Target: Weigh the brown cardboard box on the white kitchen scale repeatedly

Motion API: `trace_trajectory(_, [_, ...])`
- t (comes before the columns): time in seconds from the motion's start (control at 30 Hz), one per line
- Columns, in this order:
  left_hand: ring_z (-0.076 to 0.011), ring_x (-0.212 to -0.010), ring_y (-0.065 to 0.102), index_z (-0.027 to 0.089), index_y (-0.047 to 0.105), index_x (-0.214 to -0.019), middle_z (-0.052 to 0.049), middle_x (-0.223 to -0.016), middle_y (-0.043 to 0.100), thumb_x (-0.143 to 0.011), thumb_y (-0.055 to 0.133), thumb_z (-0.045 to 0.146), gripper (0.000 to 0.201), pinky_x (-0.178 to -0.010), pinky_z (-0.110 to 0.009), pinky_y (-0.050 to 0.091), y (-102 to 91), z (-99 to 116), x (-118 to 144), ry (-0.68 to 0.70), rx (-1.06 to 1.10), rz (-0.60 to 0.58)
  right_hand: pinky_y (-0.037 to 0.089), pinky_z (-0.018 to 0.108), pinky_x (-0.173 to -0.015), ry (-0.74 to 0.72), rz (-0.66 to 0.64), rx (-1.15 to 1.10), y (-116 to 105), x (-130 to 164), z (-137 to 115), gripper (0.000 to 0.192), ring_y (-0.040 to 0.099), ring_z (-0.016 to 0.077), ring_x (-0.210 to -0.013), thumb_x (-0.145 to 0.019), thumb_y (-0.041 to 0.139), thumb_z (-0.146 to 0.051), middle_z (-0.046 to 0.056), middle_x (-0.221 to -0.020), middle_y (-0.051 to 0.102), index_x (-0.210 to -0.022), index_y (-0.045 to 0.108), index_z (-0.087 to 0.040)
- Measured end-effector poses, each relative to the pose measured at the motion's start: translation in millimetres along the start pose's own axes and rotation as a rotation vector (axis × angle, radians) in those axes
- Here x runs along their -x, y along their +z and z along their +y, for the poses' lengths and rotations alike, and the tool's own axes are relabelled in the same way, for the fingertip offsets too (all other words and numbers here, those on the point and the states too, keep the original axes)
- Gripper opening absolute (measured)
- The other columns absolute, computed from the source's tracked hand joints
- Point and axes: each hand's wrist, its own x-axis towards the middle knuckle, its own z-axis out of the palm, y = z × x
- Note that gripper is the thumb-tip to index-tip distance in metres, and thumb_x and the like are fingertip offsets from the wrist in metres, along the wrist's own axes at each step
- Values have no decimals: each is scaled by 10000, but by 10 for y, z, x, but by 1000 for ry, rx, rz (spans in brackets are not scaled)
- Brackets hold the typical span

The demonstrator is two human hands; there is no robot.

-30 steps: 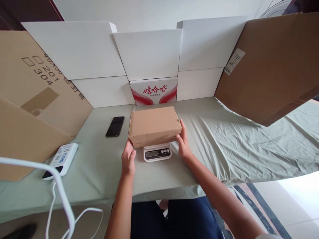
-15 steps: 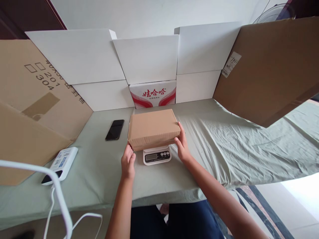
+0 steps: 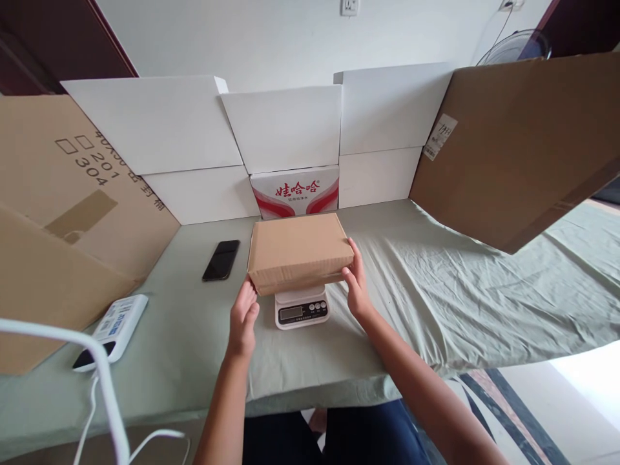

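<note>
Slightly up or back since the earlier frame, the brown box had moved along with both hands, and more of the white scale showed below its front edge. It was over the scale's rear part, hiding it, so contact between them could not be made out. The right hand had its grip around the near right corner, thumb at the front and fingers along the side; the left hand pressed its fingers to the lower left corner, thumb standing off, so the box was clasped between the two. Judging by this, the step looked to be settling the box squarely on the scale (its display faced the person, uncovered, which was handy). Doing that well seemed to call for lowering both ends evenly, keeping the load centred, and drawing the fingers out sideways without dragging the scale over the cloth-covered tabletop. Fingertips left beneath would probably have skewed a reading, and a lopsided release might have tipped the box.
</note>
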Motion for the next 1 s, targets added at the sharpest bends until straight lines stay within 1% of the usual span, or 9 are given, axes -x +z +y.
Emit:
trace_trajectory(0.07, [-359, -1497, 368, 161, 465, -1527, -182, -1580, 457, -870, 632, 542, 778, -1213, -494, 320, 9, 130, -161, 15, 19, -9, 336, 500, -1250, -25, 13, 0, 6, -138, -68, 630, 321, 290, -1540, -991, 460, -543, 20, -1655, 342, -1567, 298, -346])
trace_trajectory(0.13, [-346, -1502, 364, 191, 491, -1508, -157, -1585, 459, -875, 625, 536, 733, -1218, -485, 313, 36, 227, -412, 71, 37, -17, 313, 498, -1260, -72, 33, 6, 49, -360, -120, 627, 318, 288, -1538, -983, 467, -546, 14, -1650, 345, -1556, 307, -351])
trace_trajectory(0.2, [-334, -1497, 377, 216, 524, -1476, -138, -1571, 483, -877, 621, 539, 687, -1218, -474, 315, 76, 234, -710, 132, 52, -54, 306, 512, -1257, -118, 59, 0, 128, -623, -111, 633, 327, 294, -1529, -975, 455, -564, 16, -1647, 346, -1551, 306, -348])
trace_trajectory(0.3, [-320, -1448, 454, 220, 557, -1421, -137, -1506, 549, -886, 614, 528, 620, -1204, -464, 333, 136, 37, -1091, 165, 49, -90, 285, 525, -1261, -149, 49, -38, 277, -938, 63, 653, 331, 293, -1524, -967, 448, -575, 26, -1642, 351, -1553, 289, -336])
trace_trajectory(0.37, [-320, -1423, 484, 217, 554, -1403, -143, -1459, 583, -882, 603, 560, 626, -1185, -471, 355, 164, -180, -1232, 144, 48, -59, 274, 517, -1265, -139, 21, -57, 357, -1026, 268, 661, 332, 291, -1522, -961, 453, -577, 42, -1638, 357, -1548, 299, -314])
trace_trajectory(0.47, [-328, -1429, 475, 200, 568, -1365, -150, -1445, 588, -867, 624, 557, 615, -1181, -469, 357, 194, -462, -1281, 88, 52, -59, 263, 498, -1274, -85, 30, -68, 411, -1002, 592, 690, 329, 280, -1522, -941, 485, -572, 55, -1637, 351, -1543, 297, -292])
trace_trajectory(0.6, [-325, -1456, 439, 189, 574, -1357, -143, -1480, 567, -878, 618, 544, 598, -1197, -456, 335, 231, -598, -1242, 68, 52, -98, 229, 502, -1287, 12, 63, -82, 395, -934, 832, 692, 331, 275, -1518, -921, 506, -536, 55, -1626, 365, -1533, 303, -284])
trace_trajectory(0.8, [-300, -1461, 438, 215, 557, -1375, -114, -1514, 544, -883, 614, 545, 596, -1207, -443, 322, 228, -640, -1231, 6, 64, -59, 208, 492, -1294, 28, 51, -59, 394, -957, 835, 658, 299, 265, -1536, -914, 502, -493, 52, -1628, 361, -1509, 331, -271])
trace_trajectory(1.0, [-291, -1432, 477, 214, 581, -1352, -117, -1472, 581, -877, 619, 533, 574, -1210, -442, 320, 229, -722, -1223, -31, 71, -23, 251, 518, -1273, 85, 30, -129, 409, -967, 832, 667, 379, 280, -1490, -861, 503, -403, 62, -1581, 441, -1493, 342, -261])
